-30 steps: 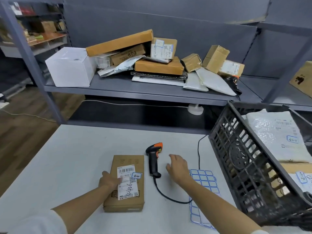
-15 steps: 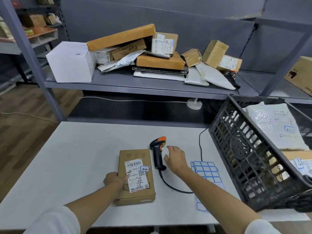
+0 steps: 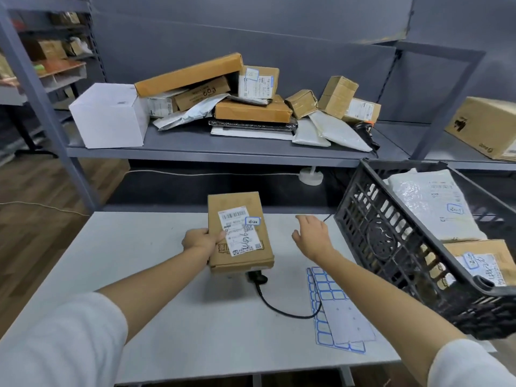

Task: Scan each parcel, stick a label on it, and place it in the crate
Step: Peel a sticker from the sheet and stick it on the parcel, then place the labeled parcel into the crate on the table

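While left hand [image 3: 198,239] grips the barcode-labelled parcel [image 3: 239,233], right hand [image 3: 312,235] hovers spread, empty.

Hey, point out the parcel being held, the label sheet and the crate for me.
parcel [image 3: 240,233]: head view, on its white shipping label, top face.
label sheet [image 3: 339,311]: head view, on the blank backing near the middle.
crate [image 3: 382,238]: head view, on its latticed near wall.

Left hand [image 3: 199,241] grips parcel [image 3: 240,233].
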Available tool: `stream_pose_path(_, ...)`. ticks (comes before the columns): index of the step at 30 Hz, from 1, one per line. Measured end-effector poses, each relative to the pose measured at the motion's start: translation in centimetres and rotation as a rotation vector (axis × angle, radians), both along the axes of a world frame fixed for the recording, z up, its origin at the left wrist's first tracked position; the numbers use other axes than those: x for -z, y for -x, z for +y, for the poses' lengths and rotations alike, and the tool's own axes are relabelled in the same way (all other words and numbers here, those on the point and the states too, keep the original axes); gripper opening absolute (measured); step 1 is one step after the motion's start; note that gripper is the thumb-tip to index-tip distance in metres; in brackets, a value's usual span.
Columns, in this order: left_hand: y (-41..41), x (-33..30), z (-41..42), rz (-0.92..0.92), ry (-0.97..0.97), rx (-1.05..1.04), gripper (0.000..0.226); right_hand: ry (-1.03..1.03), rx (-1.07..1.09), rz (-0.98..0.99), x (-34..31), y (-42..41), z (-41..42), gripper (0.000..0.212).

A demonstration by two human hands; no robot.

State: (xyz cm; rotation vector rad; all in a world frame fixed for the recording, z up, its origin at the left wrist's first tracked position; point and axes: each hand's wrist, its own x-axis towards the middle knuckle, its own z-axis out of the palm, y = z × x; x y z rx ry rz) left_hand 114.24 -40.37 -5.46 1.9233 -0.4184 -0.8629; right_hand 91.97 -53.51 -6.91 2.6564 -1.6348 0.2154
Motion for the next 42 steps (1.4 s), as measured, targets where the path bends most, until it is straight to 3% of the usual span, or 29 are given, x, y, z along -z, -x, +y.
stream_pose_path(11,9.8,-8.0,-7.9,-0.098,0.111,0.157,0.030,0.169,0.127,-0.153,-9.7,11.7,-6.2,0.045)
stream_pose_path(17,18.9,-12.0,-11.9,-0.037,0.191,0.158,0.017,0.140,0.231,-0.201,-12.4,21.5,-9.6,0.041)
stream_pose_path(21,25.0,-13.4,-14.3,-0.030,0.240,0.189,0.030,-0.037,0.250,-0.472,-13.6,27.4,-11.0,0.048)
stream_pose_path(29,35.1,-14.7,-17.0,-0.010,0.286,0.244,0.027,-0.478,0.211,-0.988,-16.4,32.7,-11.9,0.049)
stream_pose_path(34,38.6,-15.3,-18.0,-0.043,0.322,0.319,0.028,-0.664,0.107,-1.150,-16.5,34.2,-12.1,0.036)
stream_pose_path(38,38.9,-14.7,-18.9,-0.098,0.385,0.327,0.020,-0.720,0.153,-1.285,-16.2,36.2,-12.9,0.025)
stream_pose_path(42,37.0,-12.6,-19.2,-0.240,0.322,0.311,0.023,-0.696,0.199,-1.212,-14.1,38.1,-13.6,0.031)
